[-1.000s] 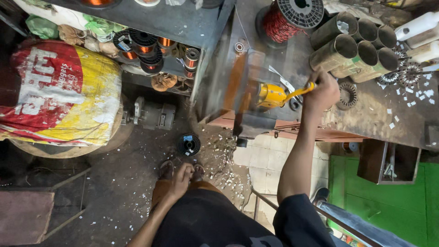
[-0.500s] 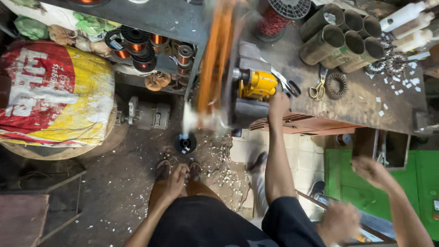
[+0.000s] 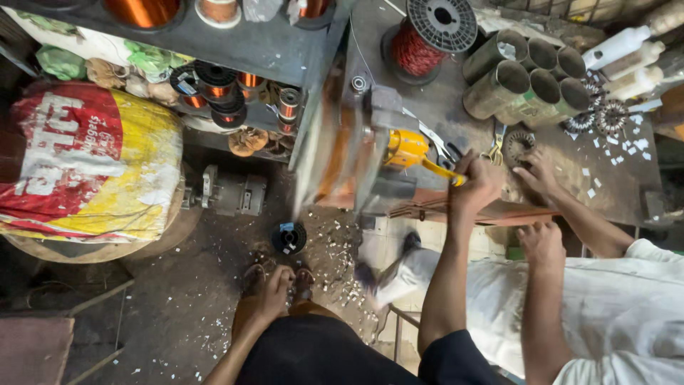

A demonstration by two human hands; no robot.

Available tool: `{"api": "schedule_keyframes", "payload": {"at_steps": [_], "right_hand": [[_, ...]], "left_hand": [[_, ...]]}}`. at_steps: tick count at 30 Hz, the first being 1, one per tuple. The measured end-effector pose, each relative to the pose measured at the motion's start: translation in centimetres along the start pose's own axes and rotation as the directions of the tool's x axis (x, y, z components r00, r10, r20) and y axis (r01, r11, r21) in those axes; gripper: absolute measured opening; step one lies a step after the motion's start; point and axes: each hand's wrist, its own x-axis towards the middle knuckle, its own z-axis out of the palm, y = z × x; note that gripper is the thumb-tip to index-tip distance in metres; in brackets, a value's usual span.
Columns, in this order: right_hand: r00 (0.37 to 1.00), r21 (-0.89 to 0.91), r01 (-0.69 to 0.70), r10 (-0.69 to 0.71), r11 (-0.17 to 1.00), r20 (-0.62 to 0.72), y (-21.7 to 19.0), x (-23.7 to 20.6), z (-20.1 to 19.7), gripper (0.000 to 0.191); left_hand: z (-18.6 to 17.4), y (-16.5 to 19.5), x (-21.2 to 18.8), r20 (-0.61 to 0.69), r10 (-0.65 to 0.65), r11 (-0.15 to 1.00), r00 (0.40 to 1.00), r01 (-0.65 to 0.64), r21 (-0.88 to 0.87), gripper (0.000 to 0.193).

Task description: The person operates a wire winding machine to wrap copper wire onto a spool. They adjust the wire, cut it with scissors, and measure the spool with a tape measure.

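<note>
Right hand [image 3: 476, 184] fist-closed on yellow crank handle [image 3: 440, 170] of the winder [image 3: 406, 148] at the worktop [image 3: 456, 107] edge. Left hand [image 3: 274, 291] lies loosely on the knee – holding nothing. Dirty floor [image 3: 157, 306], scrap-littered – red wire spool [image 3: 427, 36], grey tubes [image 3: 531, 78].

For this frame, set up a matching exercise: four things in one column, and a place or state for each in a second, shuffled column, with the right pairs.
Things:
1. right hand
2. left hand
3. red wire spool
4. red and yellow sack

Places or states:
A. lying at the left, beside the shelf
B. resting on the person's knee
C. gripping the yellow crank handle
D. standing on the workbench

Pairs: 1-C, 2-B, 3-D, 4-A
</note>
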Motion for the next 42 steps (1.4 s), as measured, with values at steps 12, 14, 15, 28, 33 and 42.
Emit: {"api": "schedule_keyframes", "payload": {"at_steps": [12,14,15,28,33,42], "right_hand": [[0.928,-0.040,-0.141,0.146,0.989,0.342,5.4,2.7,13.4,0.007],[0.880,-0.085,-0.207,0.223,0.975,0.420,5.5,0.6,15.2,0.009],[0.878,-0.087,-0.175,0.196,0.981,0.437,5.5,-0.8,15.6,0.008],[0.952,0.058,0.052,-0.068,0.997,0.299,0.3,-9.5,1.6,0.021],[0.998,0.048,0.062,-0.063,0.997,0.020,-0.9,-5.0,-1.0,0.031],[0.972,-0.025,-0.140,0.142,0.990,0.187,3.5,4.3,5.0,0.037]], "left_hand": [[0.2,-0.6,1.3,0.034,0.028,1.000,0.999,-0.028,0.000,0.028],[-0.1,0.1,1.0,0.040,-0.017,0.999,0.999,0.018,-0.030,0.026],[-0.3,0.5,0.7,0.042,-0.040,0.999,0.998,0.041,-0.033,0.026],[-0.2,-0.3,-1.4,0.187,-0.393,0.915,0.900,0.363,0.176,0.029],[-0.1,-0.7,-0.9,0.101,-0.045,0.999,0.994,0.048,-0.027,0.026],[0.3,-0.6,1.5,0.129,-0.042,0.998,0.991,0.048,-0.048,0.027]]}}
